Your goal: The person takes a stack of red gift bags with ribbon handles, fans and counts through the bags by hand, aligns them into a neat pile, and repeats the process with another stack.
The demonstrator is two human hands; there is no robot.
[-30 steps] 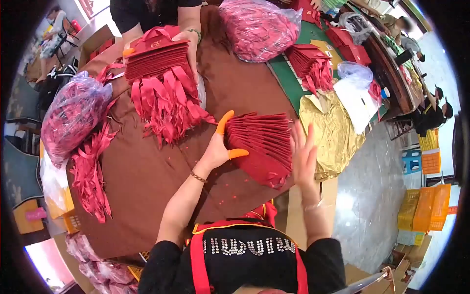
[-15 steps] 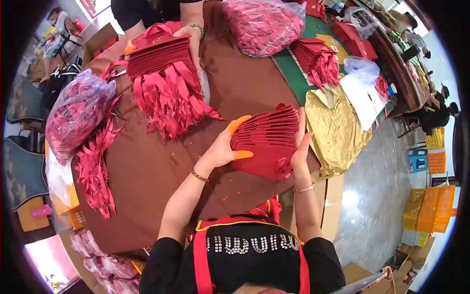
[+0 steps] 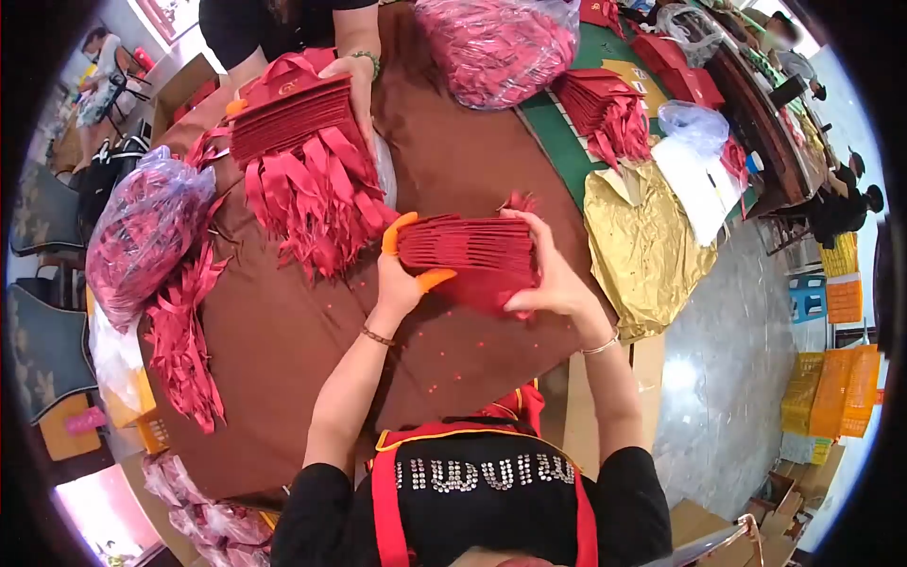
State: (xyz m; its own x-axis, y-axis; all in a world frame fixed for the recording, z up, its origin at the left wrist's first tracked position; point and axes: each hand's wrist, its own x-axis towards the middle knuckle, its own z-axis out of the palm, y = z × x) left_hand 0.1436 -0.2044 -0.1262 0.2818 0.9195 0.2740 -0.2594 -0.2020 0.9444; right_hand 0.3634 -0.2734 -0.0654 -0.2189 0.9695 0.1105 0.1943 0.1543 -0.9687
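Note:
Between my hands is a stack of red paper gift bags (image 3: 468,248), folded flat, with its layered edges facing up. My left hand (image 3: 404,276), with orange covers on thumb and finger, grips the stack's left end. Around the right end, my right hand (image 3: 559,281) is closed with its thumb along the near side. A bit of red ribbon (image 3: 520,202) pokes out behind the right end. Across the table, a co-worker's hand (image 3: 357,80) holds another stack of red bags (image 3: 291,113), whose ribbon handles (image 3: 316,203) hang down in a bunch.
A brown cloth (image 3: 283,378) covers the table, with small red scraps on it. Plastic sacks of red ribbon stand at left (image 3: 146,236) and at the back (image 3: 496,52). Loose ribbons (image 3: 184,350) lie on the left. Gold wrapping (image 3: 647,250) and more red bags (image 3: 600,104) lie to the right.
The stack in my hands has moved left and turned, and its fanned edges are now closer together. My right hand has gone from flat against its side to wrapped around its end.

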